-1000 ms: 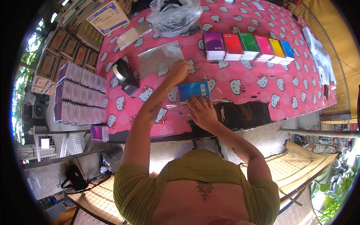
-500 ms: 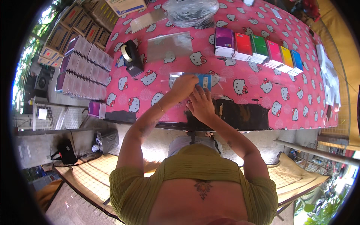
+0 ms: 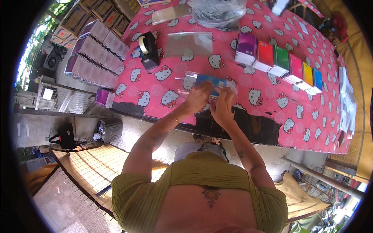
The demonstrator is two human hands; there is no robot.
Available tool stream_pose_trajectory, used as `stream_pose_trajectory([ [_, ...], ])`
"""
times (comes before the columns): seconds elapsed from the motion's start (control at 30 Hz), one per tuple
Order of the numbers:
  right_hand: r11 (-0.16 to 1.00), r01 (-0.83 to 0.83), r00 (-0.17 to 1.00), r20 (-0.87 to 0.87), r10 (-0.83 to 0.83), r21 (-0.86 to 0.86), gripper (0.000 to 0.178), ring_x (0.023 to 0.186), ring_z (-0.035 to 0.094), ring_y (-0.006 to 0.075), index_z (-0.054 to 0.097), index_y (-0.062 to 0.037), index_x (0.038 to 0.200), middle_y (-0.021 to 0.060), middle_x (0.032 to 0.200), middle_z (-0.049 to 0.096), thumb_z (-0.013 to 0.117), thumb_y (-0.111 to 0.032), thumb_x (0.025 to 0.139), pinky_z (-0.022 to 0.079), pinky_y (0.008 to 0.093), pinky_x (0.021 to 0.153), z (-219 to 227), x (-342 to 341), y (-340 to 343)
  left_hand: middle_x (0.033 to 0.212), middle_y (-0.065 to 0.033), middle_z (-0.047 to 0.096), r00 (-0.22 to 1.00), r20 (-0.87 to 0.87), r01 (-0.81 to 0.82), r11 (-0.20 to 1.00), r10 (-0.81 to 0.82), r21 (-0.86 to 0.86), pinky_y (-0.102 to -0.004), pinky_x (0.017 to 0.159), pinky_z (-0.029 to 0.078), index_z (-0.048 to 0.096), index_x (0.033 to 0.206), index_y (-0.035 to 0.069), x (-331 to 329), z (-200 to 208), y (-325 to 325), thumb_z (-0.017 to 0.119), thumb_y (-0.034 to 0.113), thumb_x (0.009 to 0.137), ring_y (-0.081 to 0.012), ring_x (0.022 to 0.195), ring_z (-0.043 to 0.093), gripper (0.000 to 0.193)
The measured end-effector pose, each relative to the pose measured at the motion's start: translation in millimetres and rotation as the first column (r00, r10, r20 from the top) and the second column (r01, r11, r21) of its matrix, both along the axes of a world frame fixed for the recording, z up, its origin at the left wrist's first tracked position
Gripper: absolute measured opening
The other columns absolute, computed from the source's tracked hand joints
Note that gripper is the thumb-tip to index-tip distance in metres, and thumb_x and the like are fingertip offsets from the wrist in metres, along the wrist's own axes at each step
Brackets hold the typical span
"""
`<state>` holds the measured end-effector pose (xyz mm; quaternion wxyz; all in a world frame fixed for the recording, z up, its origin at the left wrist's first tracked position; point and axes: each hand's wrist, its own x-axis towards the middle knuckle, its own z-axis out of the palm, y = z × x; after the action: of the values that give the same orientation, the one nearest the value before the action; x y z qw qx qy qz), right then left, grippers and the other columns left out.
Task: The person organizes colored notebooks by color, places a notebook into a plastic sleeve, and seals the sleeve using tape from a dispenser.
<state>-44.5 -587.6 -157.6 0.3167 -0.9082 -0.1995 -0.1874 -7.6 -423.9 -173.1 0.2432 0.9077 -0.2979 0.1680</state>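
A blue spiral notebook [image 3: 202, 79] lies near the table's front edge, with clear plastic film [image 3: 189, 82] around it and sticking out past its left side. Across the notebook's lower part reaches my left hand [image 3: 199, 97], slightly blurred, its fingers bent and drawn together over the cover; what they pinch is hidden. My right hand [image 3: 223, 104] is at the notebook's lower right, fingers curled over that side and thumb near the bottom edge, gripping it. Beyond them lie a flat clear plastic sleeve [image 3: 189, 43] and a black tape dispenser [image 3: 149, 54] holding a roll of tape.
Stacked notebooks in purple [image 3: 246, 46], red [image 3: 265, 54], green [image 3: 280, 59] and other colours form a row at the right. Tall notebook stacks [image 3: 91, 70] stand at the left, near cardboard boxes [image 3: 79, 21]. Bundled plastic [image 3: 215, 13] sits at the back of the pink patterned table [image 3: 248, 124].
The view has shifted, so the table sits tilted. My left hand has drawn nearer over the cover, uncovering more blue; my right hand has moved from the notebook's middle to its right side.
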Motion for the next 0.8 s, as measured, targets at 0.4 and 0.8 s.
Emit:
stream_pose_trajectory([
  [0.4, 0.898, 0.014, 0.948, 0.292, 0.129, -0.439, 0.033, 0.104, 0.061, 0.0184, 0.067, -0.0064, 0.112, 0.0038, 0.111, 0.062, 0.068, -0.02, 0.082, 0.041, 0.0392, 0.095, -19.5, 21.4, -24.5, 0.126, -0.0243, 0.061, 0.892, -0.174, -0.439, 0.891, 0.417, -0.117, -0.0484, 0.1, 0.046, 0.053, 0.131, -0.005, -20.6, -9.4, 78.8, 0.059, 0.027, 0.094, -0.041, 0.119, 0.058, 0.049],
  [0.8, 0.904, 0.001, 0.96, 0.253, 0.118, -0.428, 0.037, 0.1, 0.063, 0.0192, 0.067, -0.0071, 0.113, 0.0038, 0.104, 0.061, 0.073, -0.02, 0.078, 0.043, 0.0412, 0.093, -18.4, 18.3, -23.9, 0.077, -0.0047, 0.068, 0.754, -0.492, -0.569, 0.056, 0.436, -0.821, -0.0244, 0.055, 0.046, 0.073, 0.095, 0.001, 85.5, -27.3, 219.3, 0.074, 0.026, 0.085, -0.014, 0.067, 0.062, 0.027],
])
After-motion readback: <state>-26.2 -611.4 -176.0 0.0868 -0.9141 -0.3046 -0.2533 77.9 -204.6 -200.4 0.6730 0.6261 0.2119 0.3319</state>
